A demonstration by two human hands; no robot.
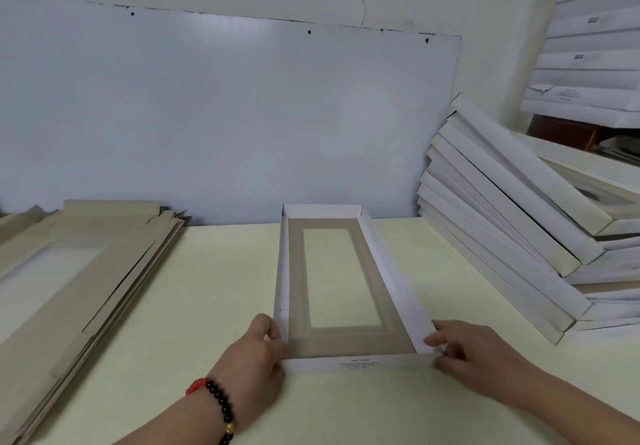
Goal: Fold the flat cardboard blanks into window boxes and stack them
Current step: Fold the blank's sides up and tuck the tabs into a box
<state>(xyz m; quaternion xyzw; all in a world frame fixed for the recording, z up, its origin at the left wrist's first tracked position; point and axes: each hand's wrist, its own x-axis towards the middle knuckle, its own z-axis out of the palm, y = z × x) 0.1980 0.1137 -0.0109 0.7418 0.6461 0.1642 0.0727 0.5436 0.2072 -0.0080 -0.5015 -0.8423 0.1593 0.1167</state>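
Observation:
A folded window box (391, 271), white outside and grey-brown inside with a clear rectangular window, lies open side up in the middle of the pale table (214, 289). My left hand (256, 351) grips its near left corner, fingers curled on the wall. My right hand (474, 351) pinches the near right corner where the side wall meets the front wall. A pile of flat grey-brown blanks (72, 278) lies at the left. Several finished white boxes (512, 216) lean in a slanted stack at the right.
A grey-white board (225, 115) stands against the wall behind the table. More white boxes (592, 46) are stacked high at the upper right. A beaded bracelet (218, 406) circles my left wrist.

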